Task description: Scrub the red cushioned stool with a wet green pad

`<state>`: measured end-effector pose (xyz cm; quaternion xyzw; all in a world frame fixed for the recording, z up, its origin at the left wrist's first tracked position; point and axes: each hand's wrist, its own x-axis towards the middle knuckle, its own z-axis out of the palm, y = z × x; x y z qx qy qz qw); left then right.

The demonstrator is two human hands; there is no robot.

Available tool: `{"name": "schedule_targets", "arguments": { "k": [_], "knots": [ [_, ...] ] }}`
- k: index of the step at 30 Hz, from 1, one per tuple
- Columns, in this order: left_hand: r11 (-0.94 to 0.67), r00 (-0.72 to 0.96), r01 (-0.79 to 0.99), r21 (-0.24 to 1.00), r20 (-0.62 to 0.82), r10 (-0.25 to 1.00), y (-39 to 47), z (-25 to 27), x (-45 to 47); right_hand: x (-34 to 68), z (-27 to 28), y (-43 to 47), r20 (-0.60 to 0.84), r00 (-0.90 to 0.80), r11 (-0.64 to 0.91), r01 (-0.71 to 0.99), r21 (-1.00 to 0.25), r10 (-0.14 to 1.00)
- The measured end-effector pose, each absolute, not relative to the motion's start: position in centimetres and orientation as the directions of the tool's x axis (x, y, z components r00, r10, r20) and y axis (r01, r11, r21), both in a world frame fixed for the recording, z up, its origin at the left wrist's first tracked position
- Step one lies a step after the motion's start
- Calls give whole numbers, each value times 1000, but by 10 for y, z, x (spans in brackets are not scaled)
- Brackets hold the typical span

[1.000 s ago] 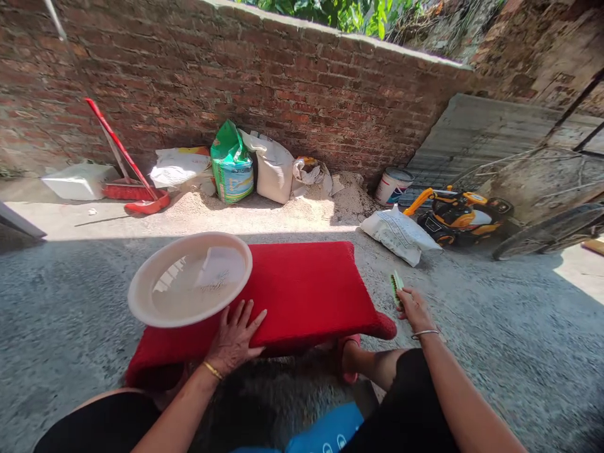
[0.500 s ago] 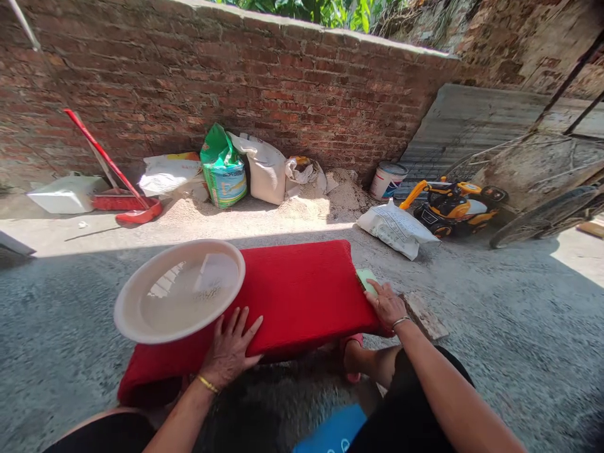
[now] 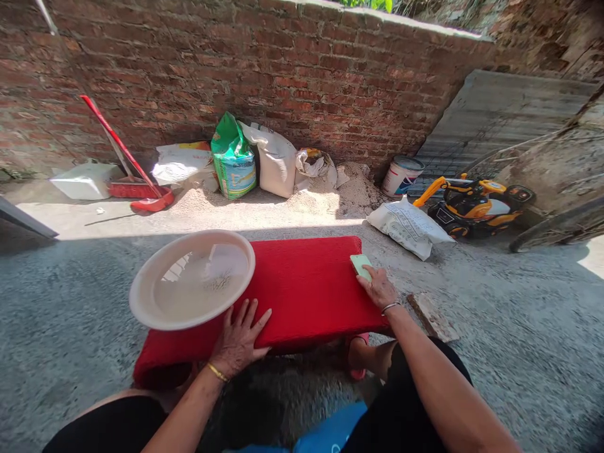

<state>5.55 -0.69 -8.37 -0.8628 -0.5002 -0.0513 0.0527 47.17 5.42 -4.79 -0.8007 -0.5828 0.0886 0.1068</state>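
A bright red cloth (image 3: 306,283) covers a low, bench-like block in front of me. My left hand (image 3: 239,336) lies flat on its near edge with fingers spread, just beside the basin. My right hand (image 3: 379,288) grips a pale green scrub brush (image 3: 360,265) against the red cloth near its right end; the underside of the brush is mostly hidden. On the left part of the block rests a wide pale basin (image 3: 191,314) of water, with some small dark specks showing in it.
Along the brick wall (image 3: 189,69) stand a red dustpan (image 3: 153,201), a green bag (image 3: 234,163), a beige sack (image 3: 276,163) and a paint bucket (image 3: 401,177). A white sack (image 3: 408,228) and a yellow toy digger (image 3: 481,204) lie at the right. A flat stone slab (image 3: 431,316) sits beside the block.
My right hand has moved the scrub brush from the cloth's right edge a little inward onto its top. The left hand stays flat in place. The view has tipped down and shifted left.
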Motion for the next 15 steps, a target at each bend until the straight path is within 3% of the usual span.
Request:
{"name": "schedule_targets", "arguments": {
  "k": [4, 8, 11, 15],
  "knots": [
    [-494, 493, 869, -22, 116, 862, -8, -83, 59, 487, -50, 56, -32, 365, -363, 903, -231, 930],
    [-499, 494, 866, 40, 93, 864, -8, -85, 62, 518, -51, 55, 61, 491, -461, 848, -261, 869],
    [-512, 505, 854, 89, 95, 858, -9, -87, 63, 509, -50, 59, 121, 427, -359, 859, -365, 896],
    [-517, 504, 840, 163, 118, 856, -11, -93, 62, 429, -48, 65, 103, 176, -104, 866, -489, 979]
  ]
}}
